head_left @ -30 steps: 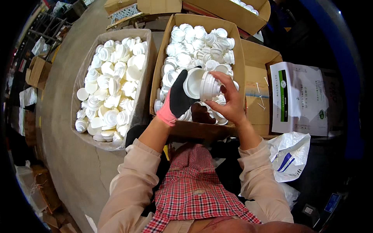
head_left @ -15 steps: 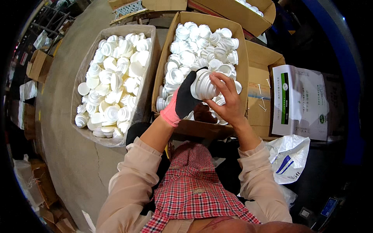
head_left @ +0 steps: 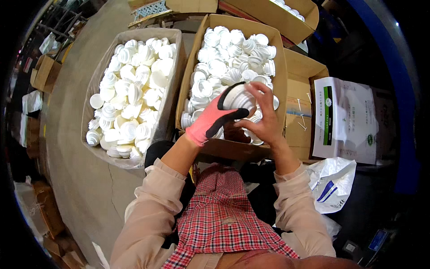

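Observation:
A white ridged plastic cap-like piece (head_left: 240,98) is held above the front part of the middle cardboard box (head_left: 281,96). My left hand (head_left: 209,120), in a pink glove with black palm and fingertips, wraps around its left and lower sides. My bare right hand (head_left: 265,117) curves around the right side, forefinger at the upper rim and thumb lower down. Its fingertips are slightly blurred. Beneath both hands, many similar white ridged caps (head_left: 217,67) fill the box.
On the left stands a plastic-lined box (head_left: 178,58) heaped with off-white caps (head_left: 127,110). To the right, a flattened cardboard box (head_left: 298,139) bears several thin white sticks (head_left: 302,123). Beside it are a printed white carton (head_left: 347,119) and a crumpled white bag (head_left: 333,186). Another box (head_left: 286,27) stands behind.
My left hand has rolled over so its pink back shows, turning the white cap with it. The fingers of my right hand have shifted toward the cap's upper rim.

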A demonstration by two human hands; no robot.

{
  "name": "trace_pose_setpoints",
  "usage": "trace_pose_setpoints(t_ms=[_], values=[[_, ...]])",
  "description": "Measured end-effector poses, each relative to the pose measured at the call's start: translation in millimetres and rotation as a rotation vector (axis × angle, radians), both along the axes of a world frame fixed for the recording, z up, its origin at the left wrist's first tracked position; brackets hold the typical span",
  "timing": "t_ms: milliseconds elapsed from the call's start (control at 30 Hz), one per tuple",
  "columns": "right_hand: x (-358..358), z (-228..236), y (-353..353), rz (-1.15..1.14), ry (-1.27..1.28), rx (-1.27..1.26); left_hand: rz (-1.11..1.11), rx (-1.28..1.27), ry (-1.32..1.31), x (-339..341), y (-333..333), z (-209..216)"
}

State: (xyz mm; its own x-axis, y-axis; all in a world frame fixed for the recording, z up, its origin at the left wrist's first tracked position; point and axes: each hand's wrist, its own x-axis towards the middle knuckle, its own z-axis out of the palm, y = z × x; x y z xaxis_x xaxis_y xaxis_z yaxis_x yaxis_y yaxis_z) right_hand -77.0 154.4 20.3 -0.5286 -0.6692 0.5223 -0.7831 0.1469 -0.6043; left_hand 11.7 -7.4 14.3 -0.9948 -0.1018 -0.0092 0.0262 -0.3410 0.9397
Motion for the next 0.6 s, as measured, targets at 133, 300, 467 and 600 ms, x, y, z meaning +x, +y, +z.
trace_pose_setpoints(t_ms=[133,300,467,600], values=[[-12.5,-22.5,-2.1,0.004,-0.572,-0.188,-0.029,-0.200,-0.028,0.0,13.0,1.3],[-6.1,-21.0,-12.7,-0.250,-0.580,-0.274,0.191,-0.520,-0.067,-1.8,25.8,-26.7],[-9.3,-28.8,-13.3,-0.352,-0.476,-0.291,0.300,-0.700,0.007,1.5,37.0,-44.3],[-16.0,-35.6,-14.5,-0.351,-0.487,-0.256,0.381,-0.727,-0.017,-2.1,40.7,-44.8]])
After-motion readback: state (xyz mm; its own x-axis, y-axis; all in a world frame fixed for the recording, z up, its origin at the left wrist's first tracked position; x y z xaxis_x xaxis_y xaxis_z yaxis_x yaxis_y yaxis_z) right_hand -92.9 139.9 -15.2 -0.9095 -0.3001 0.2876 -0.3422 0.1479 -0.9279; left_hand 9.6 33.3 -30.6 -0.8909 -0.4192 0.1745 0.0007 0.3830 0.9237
